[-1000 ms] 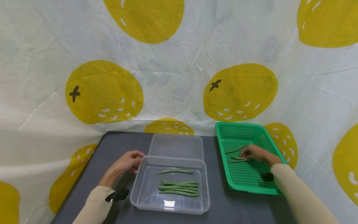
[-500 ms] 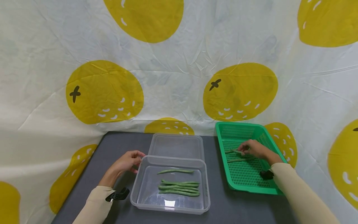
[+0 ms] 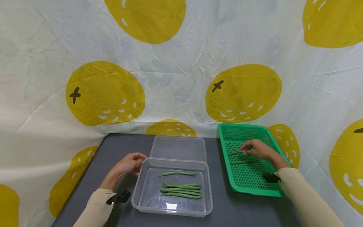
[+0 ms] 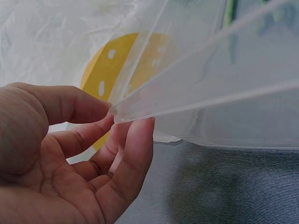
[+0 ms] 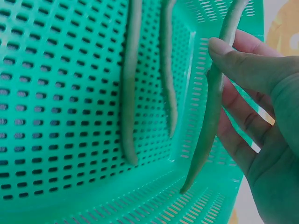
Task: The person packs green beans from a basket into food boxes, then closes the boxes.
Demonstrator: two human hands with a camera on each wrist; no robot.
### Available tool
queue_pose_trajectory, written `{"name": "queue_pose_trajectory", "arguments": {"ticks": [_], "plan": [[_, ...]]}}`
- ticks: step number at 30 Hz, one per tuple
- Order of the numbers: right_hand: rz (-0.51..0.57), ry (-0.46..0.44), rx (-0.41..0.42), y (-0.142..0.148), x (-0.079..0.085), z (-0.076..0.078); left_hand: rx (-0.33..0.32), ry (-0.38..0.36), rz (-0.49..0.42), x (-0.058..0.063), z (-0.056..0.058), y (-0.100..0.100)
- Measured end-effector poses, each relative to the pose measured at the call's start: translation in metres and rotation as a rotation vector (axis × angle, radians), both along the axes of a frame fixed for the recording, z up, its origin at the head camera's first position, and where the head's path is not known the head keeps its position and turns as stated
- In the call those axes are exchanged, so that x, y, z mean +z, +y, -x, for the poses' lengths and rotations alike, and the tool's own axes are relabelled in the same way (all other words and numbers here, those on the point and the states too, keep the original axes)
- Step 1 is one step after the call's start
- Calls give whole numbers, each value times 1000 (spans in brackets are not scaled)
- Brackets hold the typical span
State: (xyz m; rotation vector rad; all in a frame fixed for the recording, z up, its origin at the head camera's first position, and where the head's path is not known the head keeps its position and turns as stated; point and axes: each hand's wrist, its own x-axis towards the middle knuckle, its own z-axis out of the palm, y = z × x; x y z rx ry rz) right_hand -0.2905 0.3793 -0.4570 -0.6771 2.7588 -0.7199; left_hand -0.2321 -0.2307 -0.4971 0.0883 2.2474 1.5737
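Note:
My left hand (image 3: 128, 164) pinches the left rim of a clear plastic container (image 3: 150, 200). The left wrist view has the thumb on top of the rim corner and fingertips under it. Inside the container, several green beans (image 3: 181, 190) lie side by side, and a lone bean (image 3: 177, 173) lies farther back. On the right, my right hand (image 3: 260, 150) is over a green perforated basket (image 3: 246, 181). Between thumb and fingers it holds a green bean (image 5: 212, 105), raised off the basket floor. Two other beans (image 5: 131, 84) lie in the basket.
A clear lid (image 3: 179, 147) lies flat behind the container on the dark table (image 3: 124, 143). A white cloth with yellow fruit prints (image 3: 175, 94) hangs behind and at both sides. The basket stands at the table's right, close to the cloth.
My right hand has picked up a bean from the near part of the basket and shifted toward its far side with it. My left hand stays at the container rim.

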Motion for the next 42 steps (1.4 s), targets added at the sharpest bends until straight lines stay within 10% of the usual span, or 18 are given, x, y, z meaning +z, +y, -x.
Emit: {"name": "queue_pose_trajectory", "arguments": {"ticks": [42], "plan": [[165, -22, 138, -76, 41, -40, 19, 1, 7, 3, -1, 0]]}}
